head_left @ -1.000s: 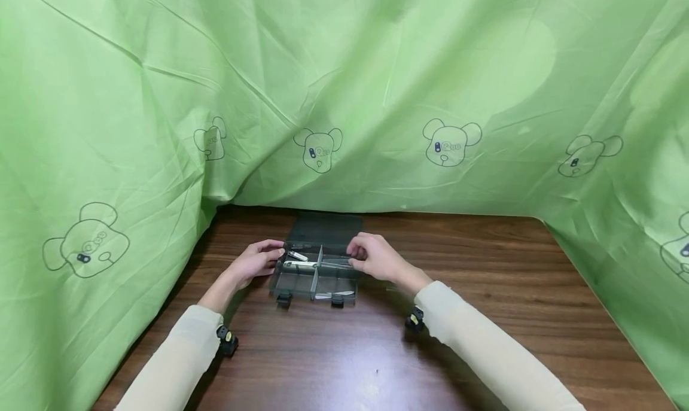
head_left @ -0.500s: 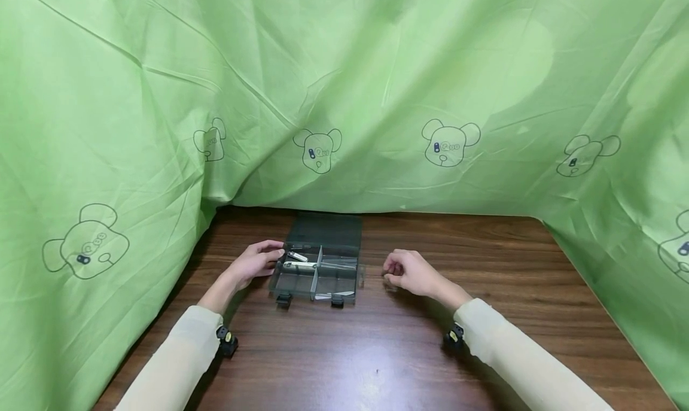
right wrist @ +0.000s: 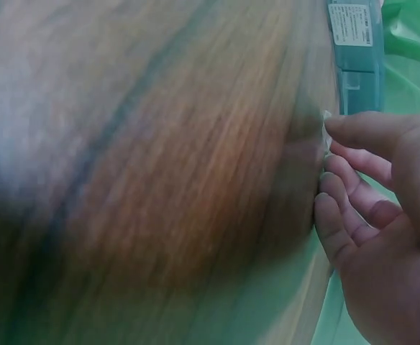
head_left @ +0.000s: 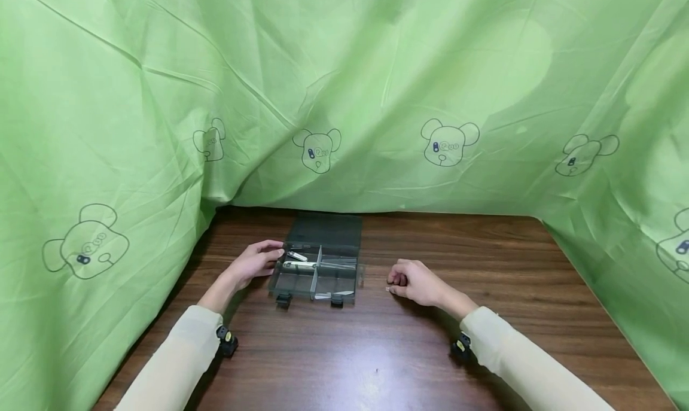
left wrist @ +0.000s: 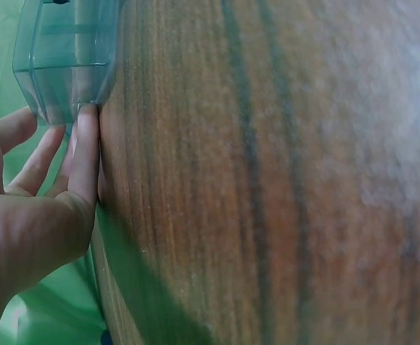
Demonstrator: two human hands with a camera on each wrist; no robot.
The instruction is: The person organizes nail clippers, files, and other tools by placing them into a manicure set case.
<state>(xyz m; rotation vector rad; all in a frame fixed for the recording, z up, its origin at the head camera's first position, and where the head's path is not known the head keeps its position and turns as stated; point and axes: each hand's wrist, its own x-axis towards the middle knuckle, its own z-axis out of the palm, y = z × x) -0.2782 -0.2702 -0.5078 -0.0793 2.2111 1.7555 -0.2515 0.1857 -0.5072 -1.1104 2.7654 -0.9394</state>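
Note:
A dark translucent compartment box (head_left: 314,285) lies on the table with its lid (head_left: 325,230) folded back. My left hand (head_left: 253,259) rests its fingertips against the box's left end, fingers fairly straight in the left wrist view. Inside the back left compartment lies a nail clipper (head_left: 297,256). A thin white item (head_left: 335,295) lies in the front right compartment. To the right of the box, low over the table, my right hand (head_left: 417,282) pinches a small translucent piece (right wrist: 326,131) between thumb and forefinger; its kind is unclear and the fingers cover most of it.
Against the box's right end is a clear, flat piece (head_left: 361,276). Two dark latches, one of them the right latch (head_left: 337,301), stick out at the box's front. Green cloth (head_left: 377,100) hangs around the back and sides of the brown wooden table (head_left: 323,363).
My right hand has moved from over the box's right side out to the right and slightly nearer, and the small translucent piece now shows at its fingertips. The left hand stays put.

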